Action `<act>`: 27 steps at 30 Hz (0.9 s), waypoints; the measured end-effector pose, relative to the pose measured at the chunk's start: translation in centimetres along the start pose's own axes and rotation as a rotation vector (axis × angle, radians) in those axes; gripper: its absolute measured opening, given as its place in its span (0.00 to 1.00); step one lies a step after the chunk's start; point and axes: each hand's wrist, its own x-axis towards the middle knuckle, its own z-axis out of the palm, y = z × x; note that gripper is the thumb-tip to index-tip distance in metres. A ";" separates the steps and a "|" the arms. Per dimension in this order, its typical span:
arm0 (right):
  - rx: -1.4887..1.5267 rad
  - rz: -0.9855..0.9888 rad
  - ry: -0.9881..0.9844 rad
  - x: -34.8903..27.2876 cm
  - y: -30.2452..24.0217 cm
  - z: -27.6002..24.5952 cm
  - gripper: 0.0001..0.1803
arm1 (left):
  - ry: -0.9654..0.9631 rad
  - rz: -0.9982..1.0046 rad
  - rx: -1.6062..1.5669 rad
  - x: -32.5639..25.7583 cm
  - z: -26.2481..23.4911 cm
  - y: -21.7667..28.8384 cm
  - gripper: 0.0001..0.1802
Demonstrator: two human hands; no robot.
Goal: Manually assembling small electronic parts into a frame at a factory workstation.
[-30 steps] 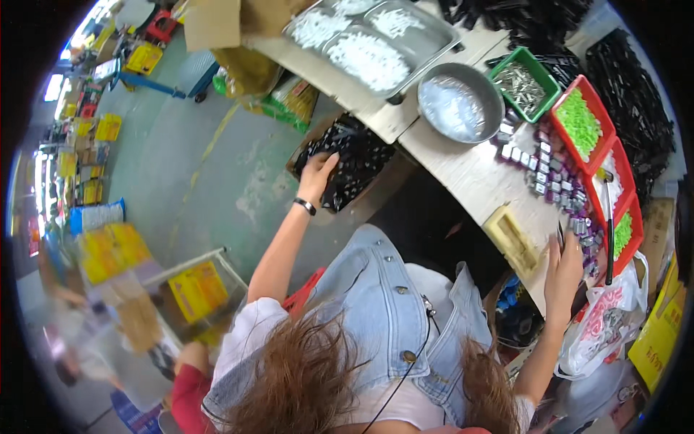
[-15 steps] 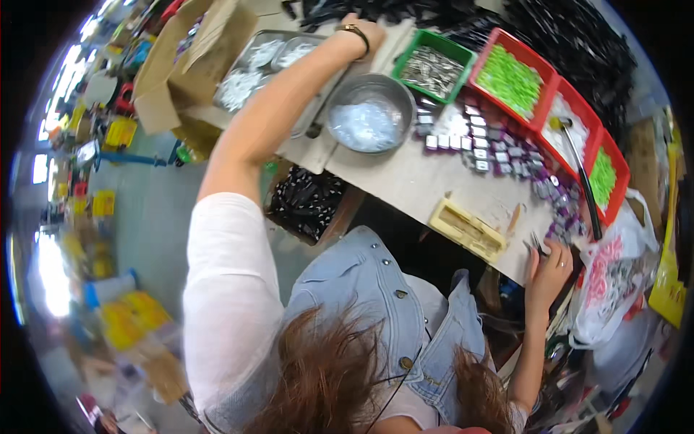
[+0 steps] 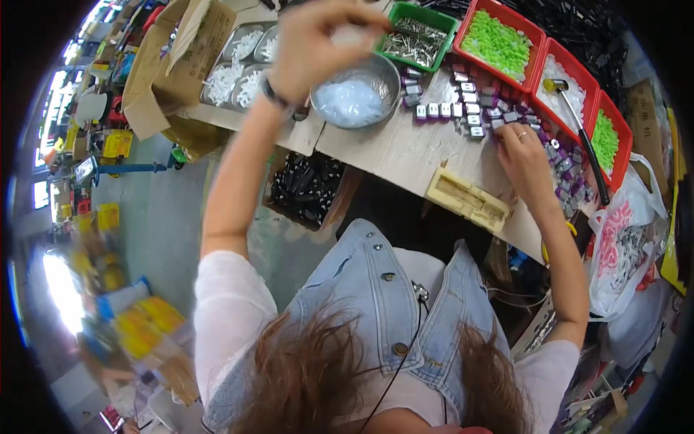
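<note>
My left hand [image 3: 325,47] is raised over the metal bowl [image 3: 394,94] of clear plastic pieces, smeared by motion. Its thumb and forefinger meet at the tips, and a slim black piece [image 3: 418,33] juts from them across the green tray [image 3: 390,56] of metal pins. My right hand [image 3: 522,155] rests among small purple-and-silver blocks [image 3: 444,111] on the table, fingers bent down and together. Whatever lies under those fingertips is hidden. Below it, near the table's front edge, sits a cream-coloured fixture [image 3: 468,199] with a recess.
Red trays [image 3: 538,81] of green and white parts line the right, with a hammer [image 3: 582,141] lying across them. A plastic bag [image 3: 625,239] hangs at the right edge. Metal trays [image 3: 235,79] and a cardboard box [image 3: 148,94] stand left. A box of black parts [image 3: 307,188] is below.
My left hand has come back from the black pieces at the far side, bringing a slim black piece. My right hand has moved from the table's near edge up to the purple-and-silver blocks.
</note>
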 end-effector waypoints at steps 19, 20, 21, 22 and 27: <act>1.511 0.951 0.042 -5.4 -3.3 -3.5 0.14 | -0.329 0.272 -0.200 -13.8 14.1 6.0 0.22; 1.508 0.924 0.028 -5.3 -4.6 -3.6 0.16 | -0.345 0.247 -0.224 -13.9 13.8 6.1 0.23; 1.401 0.909 0.034 -4.3 -6.3 -3.5 0.15 | -0.194 0.273 -0.287 -14.4 13.6 6.1 0.24; 1.204 0.851 -0.031 -3.6 -7.6 -3.9 0.15 | -0.111 0.275 -0.276 -14.6 12.1 6.5 0.24; 0.913 0.544 -0.094 -4.5 -8.3 -1.3 0.16 | 0.423 -0.309 -0.226 -25.6 6.5 7.2 0.09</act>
